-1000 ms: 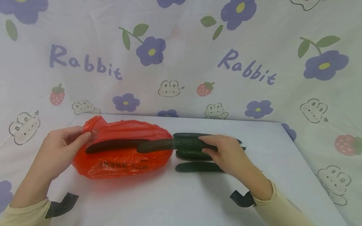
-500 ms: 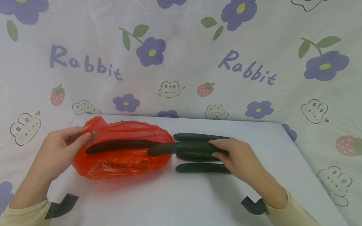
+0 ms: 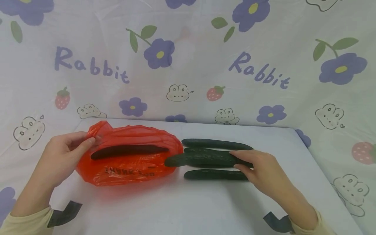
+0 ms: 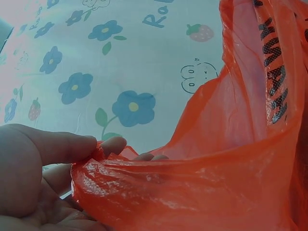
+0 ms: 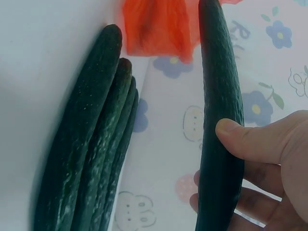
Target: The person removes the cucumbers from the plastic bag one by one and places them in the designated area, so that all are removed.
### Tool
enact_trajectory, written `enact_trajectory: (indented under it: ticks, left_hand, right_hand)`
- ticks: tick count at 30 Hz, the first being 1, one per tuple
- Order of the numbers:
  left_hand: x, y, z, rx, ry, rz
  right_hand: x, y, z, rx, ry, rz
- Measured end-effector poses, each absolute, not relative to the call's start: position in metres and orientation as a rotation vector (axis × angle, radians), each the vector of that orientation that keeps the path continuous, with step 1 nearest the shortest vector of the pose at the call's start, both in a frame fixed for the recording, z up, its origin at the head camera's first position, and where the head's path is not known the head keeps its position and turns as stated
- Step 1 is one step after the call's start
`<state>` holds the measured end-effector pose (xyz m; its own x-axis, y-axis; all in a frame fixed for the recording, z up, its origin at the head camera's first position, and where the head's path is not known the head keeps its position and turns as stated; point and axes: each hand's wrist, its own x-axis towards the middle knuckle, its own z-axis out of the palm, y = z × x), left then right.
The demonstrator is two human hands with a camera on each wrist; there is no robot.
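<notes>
My left hand (image 3: 63, 156) pinches the edge of a thin red plastic bag (image 3: 129, 168) at the left; in the left wrist view, its thumb (image 4: 67, 144) presses the plastic against the fingers. A dark cucumber (image 3: 126, 150) shows in the bag. My right hand (image 3: 262, 169) grips another cucumber (image 5: 219, 91) by its right end, thumb on one side and fingers on the other. That cucumber is raised above the table, its left tip overlapping the bag's right edge in the head view. Beneath and beside it lie several more cucumbers (image 5: 79, 125), partly hidden behind it.
The white table (image 3: 176, 209) carries the bag and the cucumbers, lying side by side to the right of the bag. A white cloth (image 3: 188, 49) printed with flowers, rabbits and strawberries hangs behind the table and at its sides.
My right hand has drawn to the right and nearer to me with its cucumber, whose tip has shifted from over the bag's middle to its right edge. The left hand stays still.
</notes>
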<state>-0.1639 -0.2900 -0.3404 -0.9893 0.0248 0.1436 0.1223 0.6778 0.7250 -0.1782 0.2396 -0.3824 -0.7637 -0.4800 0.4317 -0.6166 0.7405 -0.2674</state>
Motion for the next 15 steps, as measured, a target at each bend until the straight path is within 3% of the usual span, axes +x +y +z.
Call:
enact_trajectory:
  ticks: [15]
  left_hand:
    - [-0.164,-0.290,-0.337,-0.107,-2.787,-1.210]
  right_hand:
    - [-0.160,0.263,-0.389,0.826,-2.594,0.497]
